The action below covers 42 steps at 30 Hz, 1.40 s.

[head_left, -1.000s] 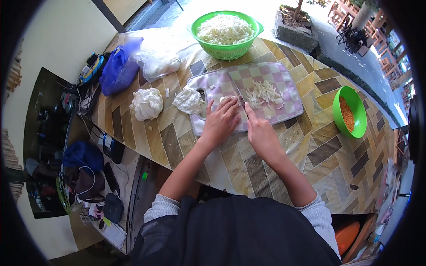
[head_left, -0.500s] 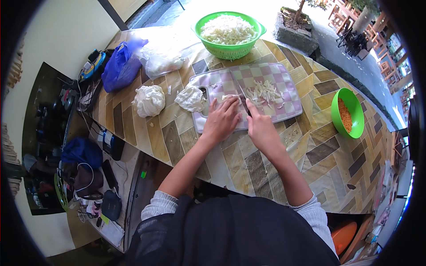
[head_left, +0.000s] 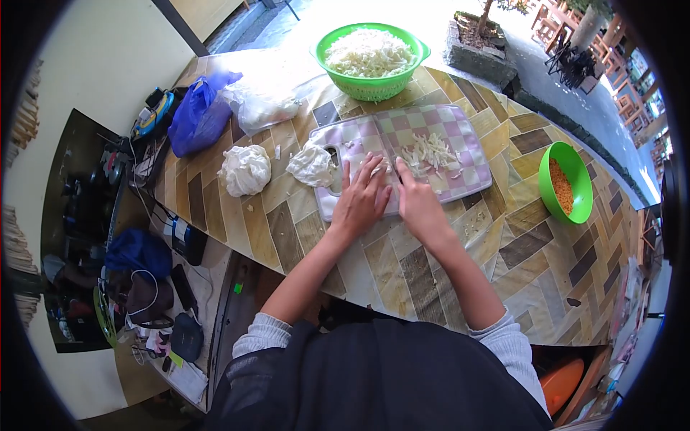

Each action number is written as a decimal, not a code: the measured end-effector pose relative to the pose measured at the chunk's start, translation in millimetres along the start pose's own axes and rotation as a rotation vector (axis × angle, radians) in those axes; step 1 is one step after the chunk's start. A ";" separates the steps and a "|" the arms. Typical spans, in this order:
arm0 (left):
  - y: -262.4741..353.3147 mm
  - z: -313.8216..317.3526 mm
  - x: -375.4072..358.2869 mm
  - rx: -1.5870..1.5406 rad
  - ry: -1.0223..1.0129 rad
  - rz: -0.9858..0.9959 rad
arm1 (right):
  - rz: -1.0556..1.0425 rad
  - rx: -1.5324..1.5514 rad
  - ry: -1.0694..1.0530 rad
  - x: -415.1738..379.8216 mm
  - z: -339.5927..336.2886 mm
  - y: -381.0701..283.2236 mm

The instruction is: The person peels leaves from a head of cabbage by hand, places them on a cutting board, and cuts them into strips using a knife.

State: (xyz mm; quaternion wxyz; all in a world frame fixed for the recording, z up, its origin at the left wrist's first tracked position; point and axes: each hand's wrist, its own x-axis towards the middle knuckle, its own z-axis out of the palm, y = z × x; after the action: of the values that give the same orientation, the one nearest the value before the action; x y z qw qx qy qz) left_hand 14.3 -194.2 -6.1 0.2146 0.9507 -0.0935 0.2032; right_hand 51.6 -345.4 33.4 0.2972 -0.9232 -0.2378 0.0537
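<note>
A pink-and-white checked cutting board (head_left: pixel 471 176) lies on the table in front of me. My right hand (head_left: pixel 420 206) is wrapped round the handle of a knife (head_left: pixel 387 148), its forefinger along the top and the thin blade pointing away from me. Just left of the blade, my left hand (head_left: pixel 361 202) presses its fingertips onto a pale vegetable piece (head_left: pixel 376 167), mostly hidden under them. Thin pale shreds (head_left: pixel 431 154) are scattered on the board to the right of the knife.
Beyond the board stands a green colander (head_left: pixel 374 87) heaped with pale shreds. A green bowl (head_left: pixel 583 188) of orange bits sits at right. To the left are two crumpled white bundles (head_left: pixel 245 170), a clear plastic bag (head_left: pixel 262 108) and a blue bag (head_left: pixel 198 122).
The knife blade looks lower and more upright between my hands, and the right hand has shifted slightly left. My left hand stays on the vegetable piece. The whole view has tilted a little.
</note>
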 end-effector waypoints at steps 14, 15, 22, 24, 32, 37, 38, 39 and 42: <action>-2.0 0.7 2.0 -0.091 -0.083 -0.046 | 0.031 -0.116 -0.015 -26.1 10.3 -13.8; -2.0 0.9 1.7 -0.107 -0.078 -0.044 | 0.023 -0.178 0.002 -27.6 19.0 -12.9; -2.1 -7.4 6.2 -0.179 0.053 -0.046 | -0.003 -0.048 0.022 1.3 12.5 -1.2; -0.9 -11.5 7.8 -0.092 0.081 -0.090 | -0.006 0.051 0.022 0.9 -6.2 -6.2; -11.8 -3.7 16.8 -0.085 0.046 -0.108 | 0.039 0.004 -0.039 -13.2 -8.0 -22.1; -16.1 1.1 17.2 -0.072 0.065 -0.093 | 0.021 -0.218 -0.009 -21.4 14.1 -20.2; -15.7 -0.3 17.4 -0.082 0.053 -0.104 | 0.018 -0.272 0.001 -20.8 18.6 -20.9; -14.8 -1.7 17.6 -0.091 0.042 -0.114 | 0.016 -0.326 0.012 -20.4 22.5 -23.0; -15.5 -2.3 16.8 -0.063 0.059 -0.112 | 0.014 -0.293 0.007 -5.3 25.7 -16.3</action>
State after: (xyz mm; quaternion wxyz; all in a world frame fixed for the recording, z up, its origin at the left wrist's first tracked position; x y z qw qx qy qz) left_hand 32.7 -180.8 -2.8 0.2579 0.9409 -0.0400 0.2157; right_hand 34.1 -322.8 21.5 0.1595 -0.9585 -0.2356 0.0174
